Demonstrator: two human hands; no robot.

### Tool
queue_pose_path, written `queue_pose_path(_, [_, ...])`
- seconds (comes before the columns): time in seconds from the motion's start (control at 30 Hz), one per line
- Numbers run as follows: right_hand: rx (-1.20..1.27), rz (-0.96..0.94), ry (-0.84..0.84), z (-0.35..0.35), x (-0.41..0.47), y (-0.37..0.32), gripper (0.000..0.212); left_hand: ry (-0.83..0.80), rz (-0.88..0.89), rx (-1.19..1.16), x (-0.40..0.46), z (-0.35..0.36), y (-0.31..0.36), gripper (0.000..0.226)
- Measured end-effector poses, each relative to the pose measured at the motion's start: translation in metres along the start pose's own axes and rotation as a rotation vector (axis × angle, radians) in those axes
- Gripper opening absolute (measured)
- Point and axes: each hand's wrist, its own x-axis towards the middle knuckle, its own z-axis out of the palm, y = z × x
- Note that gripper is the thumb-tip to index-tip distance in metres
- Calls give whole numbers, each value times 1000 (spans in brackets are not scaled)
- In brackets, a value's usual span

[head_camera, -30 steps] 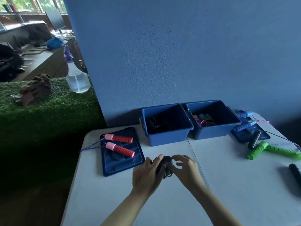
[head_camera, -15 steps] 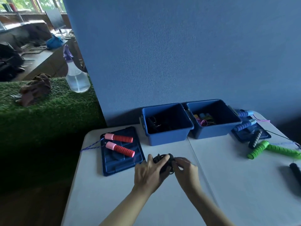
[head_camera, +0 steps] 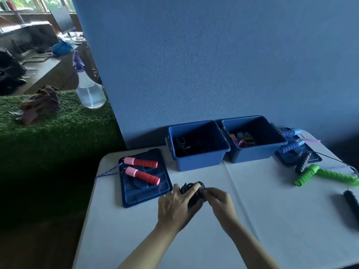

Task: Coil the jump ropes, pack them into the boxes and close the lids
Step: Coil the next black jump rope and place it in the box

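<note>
1. Both forearms reached in from the near edge of the white table (head_camera: pixel 120 226). The left hand (head_camera: pixel 174 207) and right hand (head_camera: pixel 220 200) met over the table's middle, each closed around a bundled black jump rope (head_camera: pixel 191 191) held between them just above the tabletop.
2. Left hand: fingers curled over the near and left side of the bundle. Right hand: fingertips pinched its right side.
3. Just left of the hands lay a blue lid (head_camera: pixel 144 181), flat, underside up. Two red-and-pink handles (head_camera: pixel 142 168) rested on it; their blue cord (head_camera: pixel 107 171) ran off the table's left edge.
4. Right side of the table: a pair of green handles (head_camera: pixel 322 174), and a black handle (head_camera: pixel 351 199) near the right edge.
5. Farther back, two open blue boxes stood side by side, touching. The left box (head_camera: pixel 198 164) held dark rope; the right box (head_camera: pixel 250 155) held a coloured bundle, pink cord visible.
6. Right of the boxes, a second blue lid (head_camera: pixel 312 158) carried two blue handles (head_camera: pixel 289 147) and a dark handle (head_camera: pixel 303 162).
7. Behind everything stood a blue partition (head_camera: pixel 213 65). To the far left a spray bottle (head_camera: pixel 88 88) stood on green turf (head_camera: pixel 58 121).
8. No readable writing or brand marks were visible on any item.
</note>
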Motion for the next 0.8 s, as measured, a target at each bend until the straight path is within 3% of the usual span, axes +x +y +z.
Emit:
queue_pose_path(0.23, [-27,69,171,10,2,10,19,-10,13,34,3,3,8,43])
queue_pose_path(0.4, [-139,166,132,12,1,9,13,-23,16,56,5,3,16,39])
queue_pose_path(0.5, [-126,119,186,7,-2,9,24,-28,26,47,4,2,17,38])
queue_pose_path(0.63, [-137,64,288,0,-3,6,21,-28,34,-30,6,-8,17,40])
queue_pose_path(0.8, [39,-33,209,-13,2,9,27,-18,47,-159,4,-16,9,44])
